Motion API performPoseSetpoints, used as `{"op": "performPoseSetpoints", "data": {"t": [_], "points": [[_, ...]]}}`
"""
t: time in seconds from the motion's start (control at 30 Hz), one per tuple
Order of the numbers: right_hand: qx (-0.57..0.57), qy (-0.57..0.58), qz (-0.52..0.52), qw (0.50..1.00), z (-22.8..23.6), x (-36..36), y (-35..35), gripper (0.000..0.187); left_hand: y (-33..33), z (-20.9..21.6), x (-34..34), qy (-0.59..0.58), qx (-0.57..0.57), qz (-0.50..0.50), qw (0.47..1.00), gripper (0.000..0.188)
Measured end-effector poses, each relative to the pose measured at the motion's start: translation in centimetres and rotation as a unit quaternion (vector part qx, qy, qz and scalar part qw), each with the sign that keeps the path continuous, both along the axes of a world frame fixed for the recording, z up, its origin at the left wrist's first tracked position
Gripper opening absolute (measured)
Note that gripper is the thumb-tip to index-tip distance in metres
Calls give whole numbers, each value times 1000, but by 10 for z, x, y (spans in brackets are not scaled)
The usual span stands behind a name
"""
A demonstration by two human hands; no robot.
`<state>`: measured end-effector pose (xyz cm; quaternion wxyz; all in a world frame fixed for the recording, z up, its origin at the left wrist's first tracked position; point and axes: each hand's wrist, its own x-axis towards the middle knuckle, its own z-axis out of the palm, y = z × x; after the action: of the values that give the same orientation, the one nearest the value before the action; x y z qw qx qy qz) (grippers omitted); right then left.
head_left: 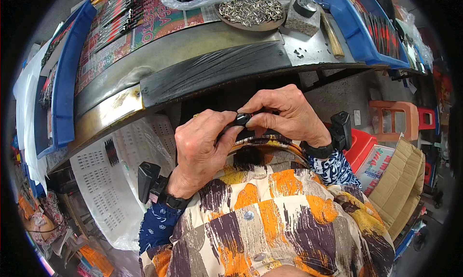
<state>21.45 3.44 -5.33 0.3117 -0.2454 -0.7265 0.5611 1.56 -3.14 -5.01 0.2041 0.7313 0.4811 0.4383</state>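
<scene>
Just in front of my chest, below the bench edge, both my hands meet at a small glossy black piece (243, 119). My left hand (200, 144) pinches its left side between thumb and fingers. From the other side, the thumb and fingertips of my right hand (287, 114) close on it too. The fingers cover most of the piece, so its full shape and kind cannot be made out. Across the bench edge nearest my hands lies a creased black pad (217, 72).
On the bench are a dish (251, 28) of small metal parts, a stone block (302, 22) and a wooden handle (333, 38). Blue trays (67, 91) (349, 24) holding slim black-and-red sticks flank it. A red-orange stool (407, 118) and cardboard (400, 185) are at right.
</scene>
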Motion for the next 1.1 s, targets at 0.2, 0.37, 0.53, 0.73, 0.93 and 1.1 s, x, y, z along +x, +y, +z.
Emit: {"op": "performPoseSetpoints", "data": {"t": [0.2,0.37,0.53,0.73,0.93,1.1], "points": [[36,-3,-42,998,3,0,0,19,5,1,1,-10,6,16,1000,22],[61,1,-55,997,5,-3,-1,19,6,0,2,-13,23,27,999,22],[86,-7,-54,995,6,-3,0,18,5,1,3,-11,16,26,999,22],[81,-10,-39,996,6,-2,0,17,4,2,2,-12,12,25,1000,22],[21,-26,-46,998,13,0,-1,19,7,7,2,5,23,18,1000,22],[76,-13,-96,992,30,8,8,19,12,20,3,6,13,11,1000,21]]}}
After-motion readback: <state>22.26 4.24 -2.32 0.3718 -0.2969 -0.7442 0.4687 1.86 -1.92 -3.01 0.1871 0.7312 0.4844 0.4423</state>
